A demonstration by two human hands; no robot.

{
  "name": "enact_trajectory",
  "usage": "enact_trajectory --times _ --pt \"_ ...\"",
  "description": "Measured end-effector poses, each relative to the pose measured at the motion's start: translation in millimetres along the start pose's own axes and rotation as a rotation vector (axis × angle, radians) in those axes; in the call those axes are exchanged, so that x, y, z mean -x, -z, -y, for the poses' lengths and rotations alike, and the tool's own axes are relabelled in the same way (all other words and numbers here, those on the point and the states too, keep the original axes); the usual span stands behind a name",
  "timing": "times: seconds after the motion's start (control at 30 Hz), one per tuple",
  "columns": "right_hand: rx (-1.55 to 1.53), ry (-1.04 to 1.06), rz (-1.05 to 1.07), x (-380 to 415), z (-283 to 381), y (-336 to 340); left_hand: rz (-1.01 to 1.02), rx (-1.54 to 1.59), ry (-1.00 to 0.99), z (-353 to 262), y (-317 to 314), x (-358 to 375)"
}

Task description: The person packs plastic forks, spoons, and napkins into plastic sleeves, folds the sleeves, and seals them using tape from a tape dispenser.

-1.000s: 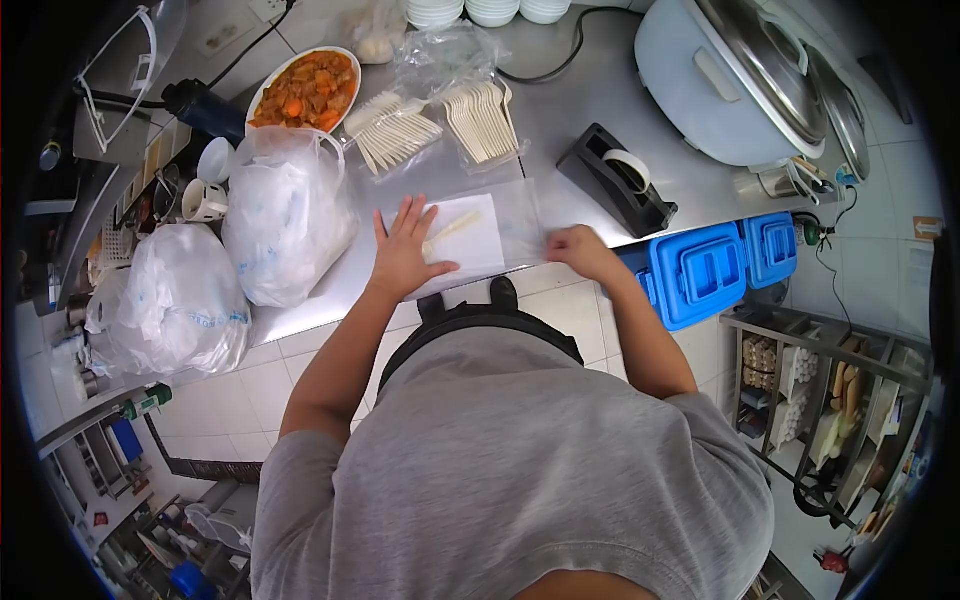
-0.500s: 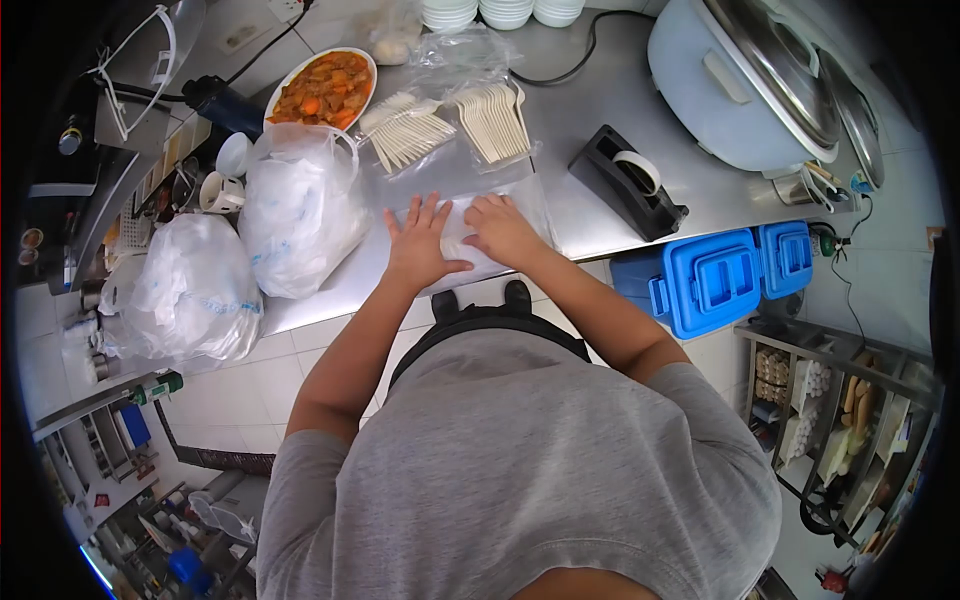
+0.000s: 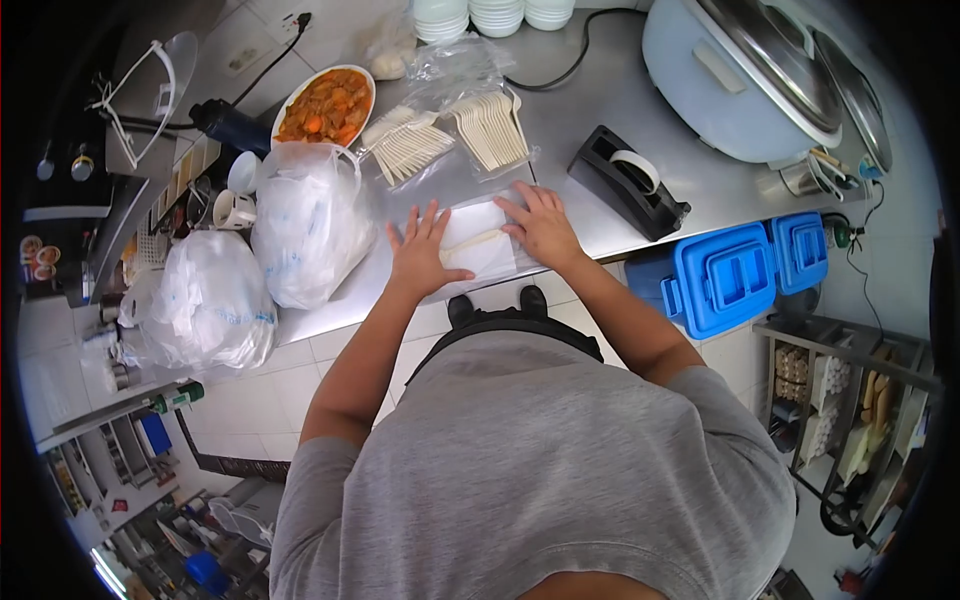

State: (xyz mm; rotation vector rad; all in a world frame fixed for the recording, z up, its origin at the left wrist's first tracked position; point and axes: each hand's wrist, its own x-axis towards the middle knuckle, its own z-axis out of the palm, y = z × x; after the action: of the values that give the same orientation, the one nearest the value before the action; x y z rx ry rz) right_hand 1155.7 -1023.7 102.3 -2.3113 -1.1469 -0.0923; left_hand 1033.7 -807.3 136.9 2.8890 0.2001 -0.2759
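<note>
Both hands lie flat with fingers spread on one clear plastic sleeve holding a white napkin and pale utensil [image 3: 478, 245], at the steel counter's [image 3: 600, 120] front edge: left hand [image 3: 420, 255], right hand [image 3: 540, 225]. Two tied white plastic bags [image 3: 305, 225] sit left; two cutlery packs [image 3: 450, 135] behind.

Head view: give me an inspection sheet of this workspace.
Surface: steel counter, crowded.
Job's things: clear packet with white napkin and pale utensil, flat at the front edge.
Clutter: loose utensils, curry dish, tied bags, tape dispenser, rice cooker.
Hands: left hand and right hand pressed flat on the packet.
Cables: black cord behind the utensils.
Surroundings: blue bins, tiled floor.
</note>
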Motion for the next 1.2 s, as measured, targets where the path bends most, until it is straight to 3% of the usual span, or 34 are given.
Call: enact_trajectory --times 0.23,0.37,0.5,0.6,0.7,0.8,0.83,0.93,1.03,1.13,1.2 --pt "0.085 -0.010 -0.022 -13 7 -2 -0.059 0.078 -0.093 19 -14 16" --pt "-0.112 0.251 0.056 -4 42 0 -0.010 0.042 -0.021 14 -7 17" --pt "0.106 0.077 0.262 50 16 16 0.030 0.002 0.056 15 3 14" --pt "0.058 -0.171 -0.029 67 -13 25 0.007 0.009 0.025 20 -1 16" --pt "-0.197 -0.680 -0.050 49 -5 51 -0.017 0.056 0.000 23 -7 18" --pt "-0.200 -0.441 0.048 39 -12 15 -0.004 0.053 -0.017 23 -7 18" --pt "-0.449 -0.527 0.098 35 -11 13 0.005 0.049 -0.023 22 -6 18" --pt "-0.799 -0.576 0.051 31 -11 25 0.014 0.035 -0.028 24 -2 16" --pt "-0.365 -0.185 0.234 50 -25 27 0.019 0.039 -0.021 21 -5 19" --pt "0.273 -0.509 0.375 39 -12 56 0.022 0.026 -0.013 21 1 18" --pt "0.157 -0.298 0.077 24 -8 58 0.004 0.022 -0.016 20 0 18"
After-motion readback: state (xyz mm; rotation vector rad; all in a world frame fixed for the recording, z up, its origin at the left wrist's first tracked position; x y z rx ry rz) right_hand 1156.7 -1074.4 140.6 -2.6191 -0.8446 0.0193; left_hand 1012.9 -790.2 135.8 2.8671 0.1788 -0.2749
